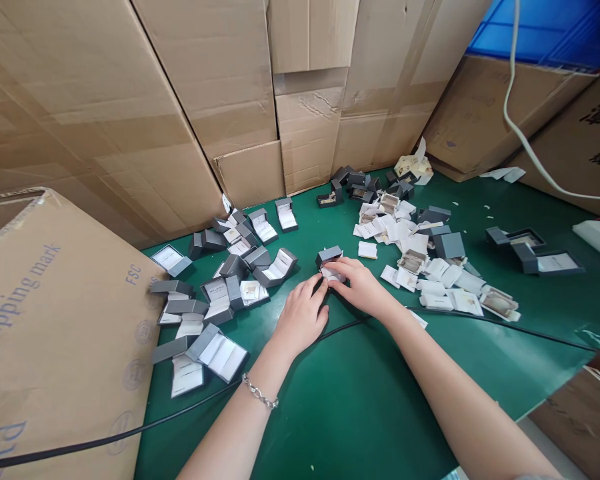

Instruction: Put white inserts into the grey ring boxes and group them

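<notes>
My left hand (303, 313) and my right hand (357, 283) meet on the green table (360, 393), both closed on a small grey hinged box (329, 262) with a white lining. The box stands open, its lid tilted up at the far side. My right fingers press on the white insert inside it; my left fingertips pinch its near side. A silver bracelet (260, 392) circles my left wrist.
Several open grey boxes (220, 293) lie scattered left of my hands. White cards and inserts (430, 267) are strewn to the right, with more grey boxes (535, 250). A black cable (505, 327) crosses the table. Cardboard cartons (205, 100) wall the back, and a large carton (55, 333) stands at left.
</notes>
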### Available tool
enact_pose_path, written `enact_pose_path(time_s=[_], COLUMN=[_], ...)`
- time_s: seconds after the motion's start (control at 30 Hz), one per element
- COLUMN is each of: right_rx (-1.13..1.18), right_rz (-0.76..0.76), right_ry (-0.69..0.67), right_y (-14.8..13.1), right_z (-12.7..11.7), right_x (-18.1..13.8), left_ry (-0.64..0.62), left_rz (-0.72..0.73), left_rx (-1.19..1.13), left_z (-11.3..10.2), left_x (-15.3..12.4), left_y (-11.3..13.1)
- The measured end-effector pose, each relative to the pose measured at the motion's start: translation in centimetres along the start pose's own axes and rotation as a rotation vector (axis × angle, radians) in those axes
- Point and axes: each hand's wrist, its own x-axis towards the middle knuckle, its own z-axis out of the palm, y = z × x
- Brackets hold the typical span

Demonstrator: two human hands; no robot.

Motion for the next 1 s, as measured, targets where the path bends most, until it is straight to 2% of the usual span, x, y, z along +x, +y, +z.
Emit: enact_pose_path(time_s=[0.53,1.0], right_rx=[-0.071,-0.004], right_rz=[-0.043,-0.054], right_ry=[0.016,0.016], right_y=[-0.47,-0.74], right_z=[0.40,0.34], right_x=[-0.08,-0.31], left_ry=[-0.002,0.020], left_rz=[-0.008,-0.007], left_rx=[-0.037,-0.072], left_z=[0.02,0.11], left_x=[0.06,-0.12], left_y=[0.01,-0.01])
